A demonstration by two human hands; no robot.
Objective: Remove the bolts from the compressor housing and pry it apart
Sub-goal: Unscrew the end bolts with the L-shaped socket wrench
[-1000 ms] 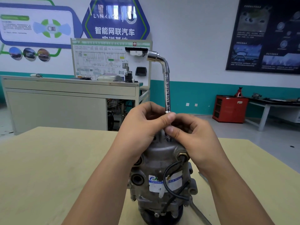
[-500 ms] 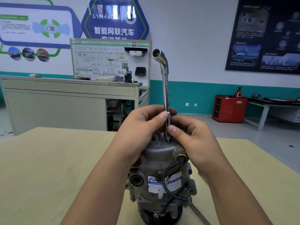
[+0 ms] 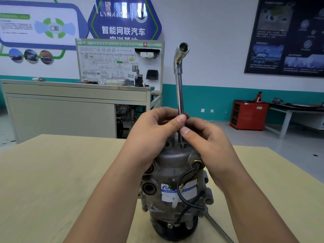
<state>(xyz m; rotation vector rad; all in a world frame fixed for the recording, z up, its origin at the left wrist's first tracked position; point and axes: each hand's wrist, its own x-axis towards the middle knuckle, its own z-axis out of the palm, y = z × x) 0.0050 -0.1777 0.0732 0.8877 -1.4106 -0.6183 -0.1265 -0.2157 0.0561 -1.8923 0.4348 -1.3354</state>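
Note:
A grey metal compressor housing point(image 3: 175, 172) stands upright on the wooden table point(image 3: 52, 181), with a white label and a black cable on its front. A chrome L-shaped socket wrench point(image 3: 179, 88) stands vertically on a bolt at the top of the housing, its bent socket end up and facing me. My left hand point(image 3: 154, 135) pinches the shaft between thumb and fingers. My right hand point(image 3: 205, 139) pinches the shaft just below, thumb against it. The bolt itself is hidden under the wrench tip.
A thin metal rod point(image 3: 219, 228) lies on the table right of the compressor base. Behind the table stand a grey cabinet point(image 3: 61, 109) with a training board, a red tool cabinet point(image 3: 249, 114) and a bench at the right wall.
The wrench has turned on the bolt: its bent upper end swung from pointing left to facing toward me. Both hands stayed on the shaft, shifting their finger hold.

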